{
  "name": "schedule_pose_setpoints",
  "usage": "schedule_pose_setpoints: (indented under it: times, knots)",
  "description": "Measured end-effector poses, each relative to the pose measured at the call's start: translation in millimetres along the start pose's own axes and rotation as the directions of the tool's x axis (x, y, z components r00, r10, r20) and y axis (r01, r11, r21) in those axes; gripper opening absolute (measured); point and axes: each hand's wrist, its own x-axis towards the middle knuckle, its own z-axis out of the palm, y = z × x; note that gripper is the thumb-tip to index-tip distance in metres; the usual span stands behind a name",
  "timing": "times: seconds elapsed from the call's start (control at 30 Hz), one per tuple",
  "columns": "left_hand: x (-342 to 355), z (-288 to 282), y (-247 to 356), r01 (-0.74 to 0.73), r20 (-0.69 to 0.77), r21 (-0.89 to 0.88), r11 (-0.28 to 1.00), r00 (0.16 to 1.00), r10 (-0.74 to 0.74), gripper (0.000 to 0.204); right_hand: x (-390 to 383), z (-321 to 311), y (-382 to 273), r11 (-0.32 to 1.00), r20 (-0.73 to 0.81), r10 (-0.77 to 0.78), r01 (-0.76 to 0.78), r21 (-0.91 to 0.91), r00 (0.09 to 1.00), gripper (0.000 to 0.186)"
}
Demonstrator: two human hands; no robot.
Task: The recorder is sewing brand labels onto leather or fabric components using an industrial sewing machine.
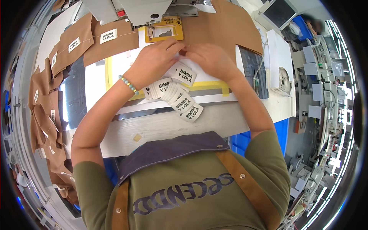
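My left hand (154,60), with a beaded bracelet at the wrist, and my right hand (212,61) meet just below a yellow framed template (151,34) at the machine. Both have fingers bent and pinched close together; whatever lies between their fingertips is too hidden to make out. Just beneath and between them, white printed labels (184,103) lie in loose overlapping piles on the white work board (97,88) edged with yellow tape. Brown fabric panels (82,32) with white labels, linked by thread, run from the template off to the left; another brown piece (226,25) lies at the right.
A grey sewing machine head (143,9) stands over the template. A screen (275,13) and a white case (280,65) sit at the right. Brown pieces (42,122) hang over the left side. A blue bin (280,134) is below the table's front right. Further workstations line the far right.
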Motion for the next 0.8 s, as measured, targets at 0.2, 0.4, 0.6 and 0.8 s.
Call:
schedule_pose_setpoints:
  times: [0.2,0.4,0.6,0.8]
  knots:
    - [-7,-1,-23,-0.134,0.11,0.129,0.983,0.987,0.12,0.023,-2,-11,-19,0.996,-0.012,-0.086,0.086,-0.005,0.996,0.031]
    - [-33,-17,-42,-0.218,0.064,0.329,0.919,0.976,0.209,0.018,-15,-17,-2,0.965,-0.072,0.114,-0.128,-0.227,0.991,0.028]
    - [-48,-32,-59,-0.148,0.091,0.459,0.876,0.989,0.12,0.023,-4,1,-9,0.984,0.075,0.161,-0.154,-0.094,0.984,0.044]
    - [-64,-46,-55,-0.003,0.016,0.407,0.913,1.0,-0.004,0.037,-5,-3,-14,0.93,0.223,0.34,-0.361,0.063,0.914,0.059]
